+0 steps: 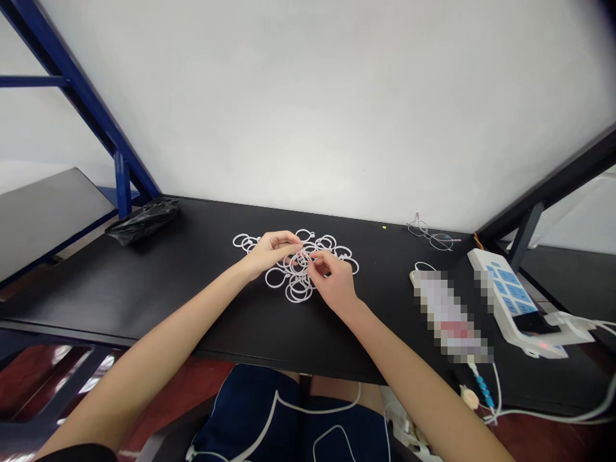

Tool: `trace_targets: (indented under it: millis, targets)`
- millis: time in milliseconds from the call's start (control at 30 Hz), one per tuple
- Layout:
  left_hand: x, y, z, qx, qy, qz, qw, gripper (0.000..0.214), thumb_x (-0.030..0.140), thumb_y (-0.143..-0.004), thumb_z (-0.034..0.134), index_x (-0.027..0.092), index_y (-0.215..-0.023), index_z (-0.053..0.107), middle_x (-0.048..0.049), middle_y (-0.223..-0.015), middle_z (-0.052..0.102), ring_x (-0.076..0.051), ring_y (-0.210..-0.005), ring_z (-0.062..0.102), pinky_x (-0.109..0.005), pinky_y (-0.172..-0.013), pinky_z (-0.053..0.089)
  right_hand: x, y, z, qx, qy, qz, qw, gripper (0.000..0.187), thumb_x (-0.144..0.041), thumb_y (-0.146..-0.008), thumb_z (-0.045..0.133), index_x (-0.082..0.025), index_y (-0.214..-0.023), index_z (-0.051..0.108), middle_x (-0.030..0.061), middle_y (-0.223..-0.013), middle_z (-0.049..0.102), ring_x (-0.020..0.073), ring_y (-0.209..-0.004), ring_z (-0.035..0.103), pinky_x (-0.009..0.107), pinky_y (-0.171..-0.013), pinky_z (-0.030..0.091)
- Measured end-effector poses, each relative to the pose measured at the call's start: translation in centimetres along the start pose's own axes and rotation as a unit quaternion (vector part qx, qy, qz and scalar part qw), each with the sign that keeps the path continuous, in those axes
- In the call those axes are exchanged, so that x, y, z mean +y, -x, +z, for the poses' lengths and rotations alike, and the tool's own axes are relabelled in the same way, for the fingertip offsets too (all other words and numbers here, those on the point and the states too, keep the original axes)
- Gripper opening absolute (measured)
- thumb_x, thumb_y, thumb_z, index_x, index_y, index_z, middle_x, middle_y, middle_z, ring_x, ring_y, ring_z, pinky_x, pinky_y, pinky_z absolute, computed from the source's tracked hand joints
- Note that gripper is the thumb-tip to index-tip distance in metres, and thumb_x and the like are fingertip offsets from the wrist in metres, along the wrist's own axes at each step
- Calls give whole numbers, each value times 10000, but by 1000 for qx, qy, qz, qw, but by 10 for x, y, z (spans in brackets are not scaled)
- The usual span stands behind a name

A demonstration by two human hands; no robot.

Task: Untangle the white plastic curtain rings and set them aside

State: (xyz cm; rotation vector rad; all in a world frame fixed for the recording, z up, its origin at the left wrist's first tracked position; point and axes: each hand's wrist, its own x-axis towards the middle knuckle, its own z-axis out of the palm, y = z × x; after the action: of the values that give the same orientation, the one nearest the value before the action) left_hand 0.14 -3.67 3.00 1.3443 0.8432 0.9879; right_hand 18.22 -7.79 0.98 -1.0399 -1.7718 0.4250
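A loose heap of thin white plastic rings [298, 301], several with a small eyelet or clip nub, is spread over the black table. My left hand [273, 251] reaches in from the left, thumb and fingers pinched together above the heap. Facing it, my right hand [333, 277] is also in a pinch, its fingertips close to the left ones. Between them both appear to grip a white ring, which overlaps the rings behind it. Exactly where each fingertip touches it is too small to make out.
At right on the black table [192, 282] lie wire-framed glasses [441, 241], a blurred phone [447, 314] on a charging cable, and a white power strip [513, 298] with plugs. A black plastic bag [144, 221] lies far left. Blue frame bars [86, 96] slope beside it.
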Motion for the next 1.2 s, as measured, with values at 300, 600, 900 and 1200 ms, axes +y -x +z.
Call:
trace_targets:
  millis: [300, 600, 900, 1200]
  targets:
    - [-2, 1, -2, -13, -15, -7, 1000, 278, 393, -753, 756, 151, -849, 658, -23, -784, 677, -127, -710, 627, -245, -642, 543, 0, -1, 0, 7, 7, 1, 1000, 88, -232, -844, 545, -203, -835, 628, -22, -609, 617, 119, -503, 597, 232, -563, 514]
    - [0, 0, -2, -30, 10, -20, 999, 271, 390, -757, 755, 155, -843, 649, -24, -768, 671, -153, -764, 651, -253, -637, 546, -1, 0, 0, 10, 7, 2, 1000, 87, -231, -842, 538, -210, -828, 622, -18, -612, 624, 127, -513, 605, 241, -567, 521]
    - [0, 0, -4, -19, 36, -30, 999, 280, 308, -704, 813, 152, -864, 644, -18, -773, 682, -113, -715, 636, -203, -606, 500, -1, -1, -1, 15, 15, -4, 1000, 83, -221, -841, 541, -207, -831, 622, -15, -617, 631, 127, -522, 607, 242, -579, 528]
    - [0, -1, -4, -6, 47, -23, 999, 268, 304, -689, 826, 140, -830, 667, -31, -755, 702, -111, -693, 640, -209, -612, 505, -1, -1, -1, 20, 19, -3, 1000, 87, -229, -843, 540, -210, -834, 624, -14, -612, 640, 132, -516, 610, 247, -572, 530]
